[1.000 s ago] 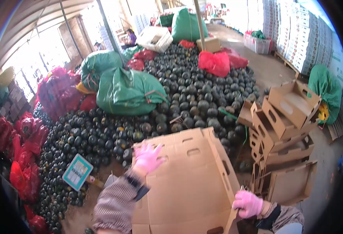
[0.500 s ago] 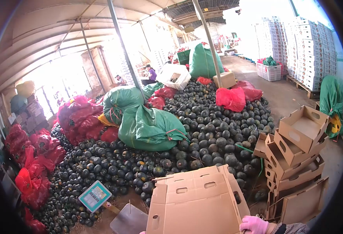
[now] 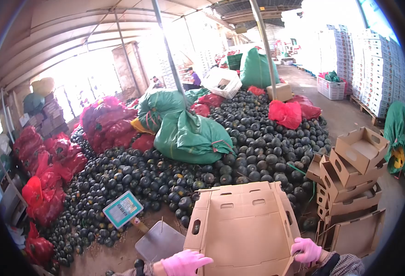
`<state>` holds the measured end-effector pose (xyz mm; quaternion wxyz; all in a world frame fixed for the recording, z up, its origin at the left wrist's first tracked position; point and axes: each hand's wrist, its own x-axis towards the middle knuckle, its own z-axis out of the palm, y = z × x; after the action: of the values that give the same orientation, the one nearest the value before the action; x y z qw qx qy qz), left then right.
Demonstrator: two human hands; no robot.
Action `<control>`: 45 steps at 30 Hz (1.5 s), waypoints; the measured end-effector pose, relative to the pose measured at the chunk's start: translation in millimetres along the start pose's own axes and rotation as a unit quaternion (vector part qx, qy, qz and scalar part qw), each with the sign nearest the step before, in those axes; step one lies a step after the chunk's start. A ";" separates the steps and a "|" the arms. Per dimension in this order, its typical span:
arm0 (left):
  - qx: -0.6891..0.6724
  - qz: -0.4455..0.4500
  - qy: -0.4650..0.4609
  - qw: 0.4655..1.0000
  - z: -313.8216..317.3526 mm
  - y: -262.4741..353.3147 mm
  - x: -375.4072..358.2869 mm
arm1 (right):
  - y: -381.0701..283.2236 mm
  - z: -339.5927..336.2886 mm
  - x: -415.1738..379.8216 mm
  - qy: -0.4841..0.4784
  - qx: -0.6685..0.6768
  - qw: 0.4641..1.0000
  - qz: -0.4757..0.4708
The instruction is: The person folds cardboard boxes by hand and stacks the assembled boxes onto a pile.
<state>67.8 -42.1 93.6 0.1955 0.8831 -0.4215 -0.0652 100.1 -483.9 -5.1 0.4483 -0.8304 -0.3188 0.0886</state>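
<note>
I hold a flat, unfolded brown cardboard box (image 3: 244, 225) low in the middle of the head view, with handle slots cut in its panels. My left hand (image 3: 184, 263), in a pink glove, rests fingers spread on the box's lower left edge. On the lower right edge my right hand (image 3: 307, 250), also pink-gloved, grips the cardboard. Just beyond the box lies a big heap of dark green squash (image 3: 239, 138).
A scale with a teal display (image 3: 122, 209) and steel pan (image 3: 160, 241) stands left of the box. Assembled cartons (image 3: 356, 172) are stacked on the right. Green sacks (image 3: 188, 133) and red mesh bags (image 3: 50, 170) lie on the heap. A person (image 3: 194, 77) sits far back.
The view tilted upward, showing more roof. My left hand dropped from the box's upper left to its lower left edge. The box now sits lower in view.
</note>
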 end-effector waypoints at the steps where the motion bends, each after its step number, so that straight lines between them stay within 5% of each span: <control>1: -0.015 0.052 -0.007 0.999 -1.6 -10.6 1.7 | 10.1 -3.5 -5.7 0.006 0.060 0.998 0.022; 2: 0.048 -0.005 -0.177 0.983 22.8 -50.3 -6.0 | 39.2 2.3 -13.0 0.046 0.172 0.984 0.020; 3: 0.058 -0.033 -0.156 0.985 16.7 -49.4 -7.5 | 37.5 5.0 -17.6 0.113 0.293 0.947 0.059; 5: -0.016 -0.049 -0.008 0.999 40.3 -79.7 -32.7 | 33.3 6.4 -22.0 0.151 0.607 0.774 0.100; 7: -0.223 -0.223 0.195 0.929 61.7 -69.9 -48.0 | 47.0 16.3 -28.6 0.174 0.651 0.735 0.077; 8: -0.429 -0.313 0.303 0.792 61.3 -49.0 -39.2 | 29.5 21.1 -25.8 0.191 0.640 0.740 0.078; 9: -0.449 -0.319 0.359 0.754 69.8 -44.6 -31.9 | 12.8 26.6 -22.0 0.207 0.629 0.745 0.080; 11: -0.190 -0.282 0.287 0.895 104.1 -56.3 -50.4 | 15.7 39.6 -30.4 0.239 0.493 0.823 0.150; 12: -0.033 -0.194 0.257 0.946 97.3 -41.4 -48.7 | 2.1 42.1 -30.8 0.242 0.402 0.867 0.168; 14: -0.054 -0.147 0.236 0.959 101.4 -19.9 -54.4 | -19.0 45.5 -30.8 0.214 0.293 0.915 0.180; 15: -0.064 -0.110 0.246 0.961 96.3 -6.5 -53.1 | -15.2 47.2 -30.3 0.204 0.088 0.971 0.088; 17: -0.044 -0.110 0.265 0.957 96.4 2.2 -54.6 | -27.8 46.1 -28.9 0.176 -0.082 0.981 0.025; 22: 0.021 -0.077 0.265 0.961 97.4 -0.4 -44.5 | -13.0 47.5 -12.8 0.178 -0.183 0.959 -0.119; 25: 0.145 0.008 0.221 0.964 103.8 -17.4 -52.5 | -9.5 37.0 -9.2 0.129 -0.240 0.948 -0.163; 29: 0.116 0.027 0.175 0.977 98.1 -11.4 -68.9 | -15.9 19.8 -35.6 -0.001 -0.310 0.928 -0.207; 34: 0.083 -0.037 0.122 0.988 77.7 23.4 -68.6 | -47.8 19.5 -39.5 -0.008 -0.308 0.937 -0.164; 37: -0.056 -0.034 0.305 0.950 50.6 35.2 -32.8 | -44.6 33.4 -22.9 0.104 -0.152 0.976 -0.118; 39: -0.119 -0.136 0.311 0.933 97.3 -1.4 -47.5 | -37.0 37.5 -25.5 0.097 -0.090 0.989 -0.059; 40: -0.288 -0.239 0.424 0.825 121.0 -5.6 -42.2 | -20.6 51.9 -25.6 0.140 -0.054 0.988 -0.032; 44: -0.065 -0.325 0.372 0.867 102.8 1.6 -26.2 | -57.4 69.1 -10.0 0.252 0.084 0.944 0.196; 45: 0.053 -0.316 0.399 0.859 90.3 7.8 -11.1 | -68.7 70.9 -2.3 0.292 -0.011 0.944 0.152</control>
<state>29.9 -64.2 13.5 0.2687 0.9283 -0.0083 0.2567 36.7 -409.4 8.4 0.4935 -0.8634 -0.0451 -0.0944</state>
